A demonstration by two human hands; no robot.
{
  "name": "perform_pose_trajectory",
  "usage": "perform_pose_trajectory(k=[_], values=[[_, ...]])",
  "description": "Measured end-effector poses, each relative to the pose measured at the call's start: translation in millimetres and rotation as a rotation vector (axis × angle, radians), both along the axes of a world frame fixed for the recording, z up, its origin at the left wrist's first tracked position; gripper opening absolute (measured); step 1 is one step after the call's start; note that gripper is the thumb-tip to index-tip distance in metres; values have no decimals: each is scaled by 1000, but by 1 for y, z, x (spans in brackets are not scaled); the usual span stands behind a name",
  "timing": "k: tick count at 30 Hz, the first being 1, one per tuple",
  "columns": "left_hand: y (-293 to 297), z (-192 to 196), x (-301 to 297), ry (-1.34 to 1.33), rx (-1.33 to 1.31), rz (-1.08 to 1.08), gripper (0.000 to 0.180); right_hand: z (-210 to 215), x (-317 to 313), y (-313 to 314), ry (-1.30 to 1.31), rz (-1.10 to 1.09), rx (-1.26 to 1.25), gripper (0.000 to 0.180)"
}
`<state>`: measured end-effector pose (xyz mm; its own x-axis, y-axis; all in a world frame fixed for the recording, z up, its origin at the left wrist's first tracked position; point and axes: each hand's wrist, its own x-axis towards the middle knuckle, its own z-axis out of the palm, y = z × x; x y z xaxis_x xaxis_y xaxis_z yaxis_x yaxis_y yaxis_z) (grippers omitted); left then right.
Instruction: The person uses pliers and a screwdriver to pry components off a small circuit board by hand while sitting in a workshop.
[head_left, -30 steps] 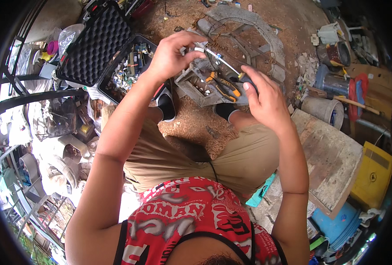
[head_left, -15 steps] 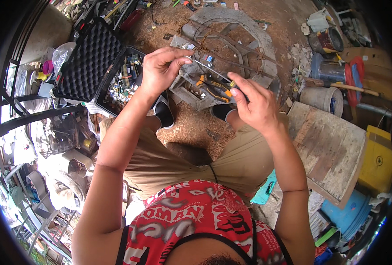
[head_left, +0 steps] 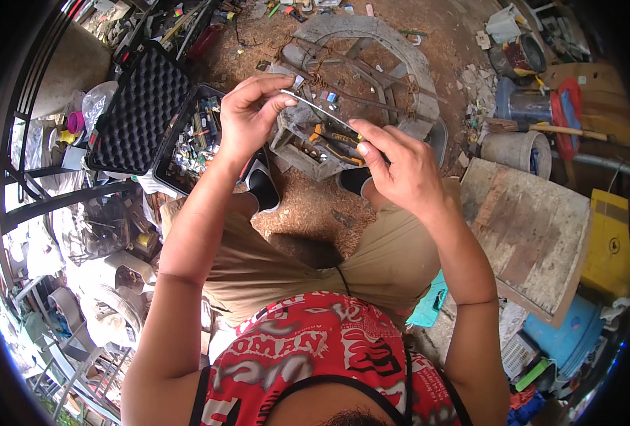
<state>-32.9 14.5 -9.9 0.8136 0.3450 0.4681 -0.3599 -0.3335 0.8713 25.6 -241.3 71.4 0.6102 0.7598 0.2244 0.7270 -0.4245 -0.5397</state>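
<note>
A thin screwdriver [head_left: 318, 108] spans the gap between my hands, its metal shaft slanting down from left to right. My left hand [head_left: 247, 113] pinches the far end of the shaft between thumb and fingers. At the other end, my right hand [head_left: 400, 167] closes around the handle, which is mostly hidden; a bit of yellow shows at the fingers. Below the shaft, a pair of yellow-and-black pliers [head_left: 322, 133] lies on a grey block-like stand [head_left: 311, 160]. Small blue and white pieces [head_left: 329, 96] sit just beyond the shaft.
A foam-lined black case [head_left: 141, 113] stands open at the left, small electronic parts [head_left: 203, 135] filling its lower half. Ahead lies a grey rounded frame [head_left: 393, 35] with rusty rods. A worn wooden board [head_left: 531, 227], a bucket [head_left: 524, 156] and a yellow container [head_left: 610, 245] are at the right.
Both hands have shifted slightly left with the screwdriver held between them. The right hand now covers more of the handle. The pliers have stayed on the stand.
</note>
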Motion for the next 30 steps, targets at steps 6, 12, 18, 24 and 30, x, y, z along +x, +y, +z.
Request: perform_pose_trajectory(k=[6,12,18,24,30], values=[[-17,-15,4,64,-892,-237,40,2,-5,2,-66,-47,-37,30],[-22,-6,2,149,-957,-310,46,1,-15,11,-210,-103,-103,34],[-28,-4,4,155,-854,-309,45,1,-17,18,-228,-107,-102,37],[-27,-8,5,200,-733,-281,42,21,-2,14,-79,-59,-214,37],[-23,-8,5,257,-676,-264,40,44,41,20,-36,112,-175,29]])
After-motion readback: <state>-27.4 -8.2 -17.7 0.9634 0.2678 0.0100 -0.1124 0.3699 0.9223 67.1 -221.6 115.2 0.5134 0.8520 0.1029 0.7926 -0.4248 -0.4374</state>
